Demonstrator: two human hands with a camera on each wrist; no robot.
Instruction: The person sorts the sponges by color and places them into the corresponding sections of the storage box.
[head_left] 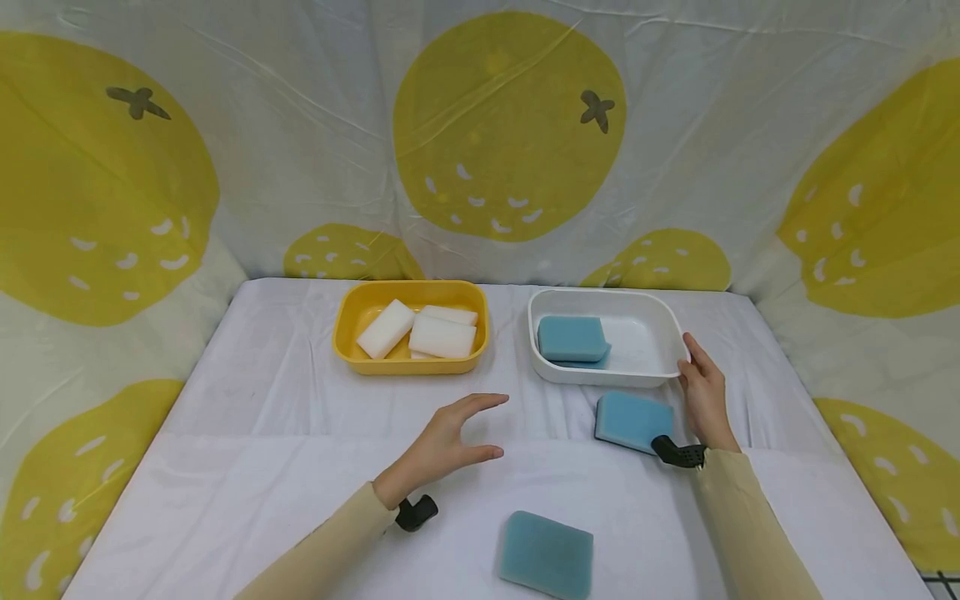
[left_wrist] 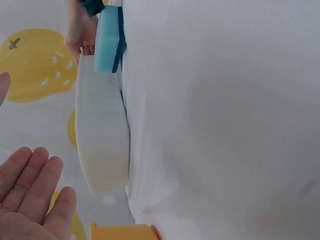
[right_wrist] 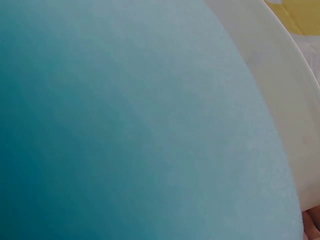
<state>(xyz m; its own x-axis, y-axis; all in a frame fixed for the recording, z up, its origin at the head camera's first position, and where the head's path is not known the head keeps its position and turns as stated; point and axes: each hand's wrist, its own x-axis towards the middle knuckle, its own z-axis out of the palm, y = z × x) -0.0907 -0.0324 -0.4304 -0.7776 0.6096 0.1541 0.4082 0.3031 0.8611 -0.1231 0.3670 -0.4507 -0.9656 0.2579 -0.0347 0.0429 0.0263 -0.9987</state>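
Observation:
My right hand (head_left: 703, 398) holds the right end of a white plastic tub (head_left: 637, 333), thumb near its front corner and fingers along the side. Inside the tub, at the left, a blue sponge (head_left: 572, 337) lies on top of another. Just in front stands a blue sponge with a dark scouring side (head_left: 633, 419); close up, blue sponge (right_wrist: 150, 125) fills most of the right wrist view. My left hand (head_left: 446, 437) hovers over the cloth, thumb and fingers spread apart, holding nothing. Nearer me lies another blue sponge (head_left: 547, 554).
A yellow tub (head_left: 411, 367) with several white sponges (head_left: 442, 337) stands at the back left. White cloth (head_left: 262, 467) covers the table. Behind and at both sides hangs a curtain (head_left: 315, 125) with yellow fruit prints.

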